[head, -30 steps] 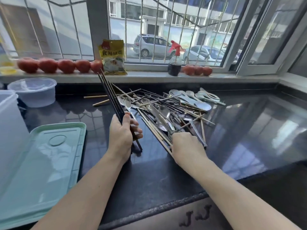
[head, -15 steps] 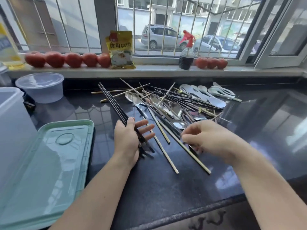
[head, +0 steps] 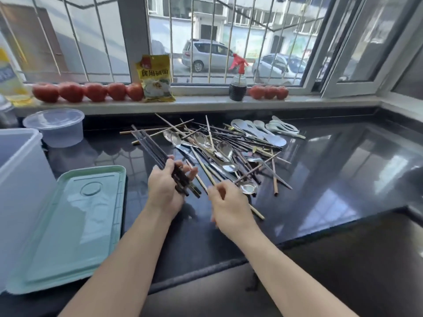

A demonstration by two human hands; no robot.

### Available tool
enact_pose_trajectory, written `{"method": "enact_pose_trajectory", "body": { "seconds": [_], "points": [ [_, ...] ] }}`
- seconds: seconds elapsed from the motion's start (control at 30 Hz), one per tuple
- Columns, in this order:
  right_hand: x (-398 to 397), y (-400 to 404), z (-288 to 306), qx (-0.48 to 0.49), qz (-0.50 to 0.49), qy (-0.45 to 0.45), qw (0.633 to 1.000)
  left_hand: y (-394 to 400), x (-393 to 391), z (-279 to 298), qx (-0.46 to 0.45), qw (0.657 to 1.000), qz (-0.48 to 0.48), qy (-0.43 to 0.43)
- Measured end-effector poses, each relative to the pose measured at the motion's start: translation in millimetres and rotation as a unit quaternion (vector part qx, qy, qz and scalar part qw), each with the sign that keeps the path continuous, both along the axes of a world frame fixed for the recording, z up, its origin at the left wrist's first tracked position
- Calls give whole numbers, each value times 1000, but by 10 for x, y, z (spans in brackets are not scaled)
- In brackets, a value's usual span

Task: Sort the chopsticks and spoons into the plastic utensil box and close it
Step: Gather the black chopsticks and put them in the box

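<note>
Gathering is underway — the left hand (head: 163, 191) is gripping dark chopsticks (head: 151, 148) at centre frame, while the right hand (head: 229, 208) is pinching a pale chopstick (head: 256, 212); next, probably adding it to the bundle — the box (head: 20, 179) is waiting open at far left.

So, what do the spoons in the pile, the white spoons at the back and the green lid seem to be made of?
The spoons in the pile look like polished metal, probably steel: the bowls mirror the window light. The white spoons look like glazed ceramic or hard plastic: opaque, smooth, softly glossy; the picture cannot settle which. The green lid looks like moulded plastic: pale, slightly shiny, with pressed ridges.
</note>
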State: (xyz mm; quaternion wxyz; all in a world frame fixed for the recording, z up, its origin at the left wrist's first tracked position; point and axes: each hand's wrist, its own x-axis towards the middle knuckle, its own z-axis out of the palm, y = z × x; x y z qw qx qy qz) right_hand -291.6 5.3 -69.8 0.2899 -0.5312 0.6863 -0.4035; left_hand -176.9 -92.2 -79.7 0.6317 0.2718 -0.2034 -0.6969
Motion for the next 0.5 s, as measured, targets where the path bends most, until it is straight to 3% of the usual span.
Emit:
{"method": "enact_pose_trajectory", "body": {
  "seconds": [0.1, 0.27, 0.33, 0.37, 0.43, 0.5],
  "points": [
    [69, 99, 2, 86, 21, -128, 988, -18, 5, 0, 18, 998, -20, 55],
    [215, -349, 78, 71, 71, -150, 984, -20, -131, -27, 11, 998, -37, 48],
    [53, -563, 81, 76, 104, -39, 991, -105, -84, -62, 2, 1000, 25, 3],
    [-102, -676, 95, 64, 80, 75, 992, -162, -50, -86, 0, 998, 61, -32],
    [-419, -872, 148, 70, -3, 321, 944, -266, 7, -142, 3, 989, 118, -87],
    [-581, -969, 172, 128, -22, 433, 892, -295, 10, -184, 0, 984, 139, -108]
  ]
}}
